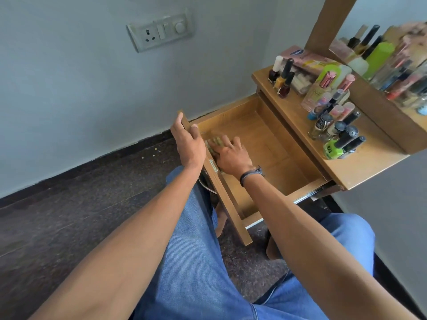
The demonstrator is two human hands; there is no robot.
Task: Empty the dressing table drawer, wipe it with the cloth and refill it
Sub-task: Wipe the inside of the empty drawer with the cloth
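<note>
The wooden drawer stands pulled out of the dressing table, and its visible floor is bare. My left hand grips the top edge of the drawer front near its far corner. My right hand presses a greenish cloth flat on the drawer floor, in the corner by the drawer front. Most of the cloth is hidden under my fingers. Several nail polish bottles, perfume bottles and small cosmetics stand crowded on the table top.
A mirror in a wooden frame rises behind the cosmetics. A switch plate sits on the grey wall. My knees in blue jeans are below the drawer, over a dark speckled floor.
</note>
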